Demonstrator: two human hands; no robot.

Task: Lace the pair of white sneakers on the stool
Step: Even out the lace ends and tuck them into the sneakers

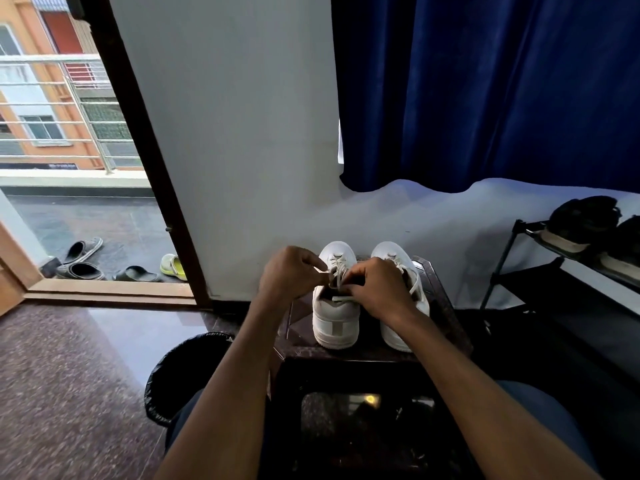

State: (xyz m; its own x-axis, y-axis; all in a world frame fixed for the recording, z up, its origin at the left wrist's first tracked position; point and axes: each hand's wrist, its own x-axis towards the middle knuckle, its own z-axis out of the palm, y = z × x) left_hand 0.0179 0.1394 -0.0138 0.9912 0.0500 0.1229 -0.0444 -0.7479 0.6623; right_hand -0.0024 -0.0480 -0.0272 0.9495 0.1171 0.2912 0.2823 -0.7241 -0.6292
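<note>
Two white sneakers stand side by side on a dark stool (446, 320), toes toward the wall. The left sneaker (335, 318) has its white lace (340, 268) crossed over the tongue. My left hand (291, 277) pinches a lace end at the shoe's left side. My right hand (375, 289) pinches the lace at the top eyelets and covers part of the right sneaker (398, 258). Both hands meet over the left sneaker's opening.
A black bin (183, 372) stands on the floor at my left knee. A black shoe rack (540, 271) with dark shoes is at the right. Sandals (83, 261) lie outside the open door. A blue curtain (502, 91) hangs behind.
</note>
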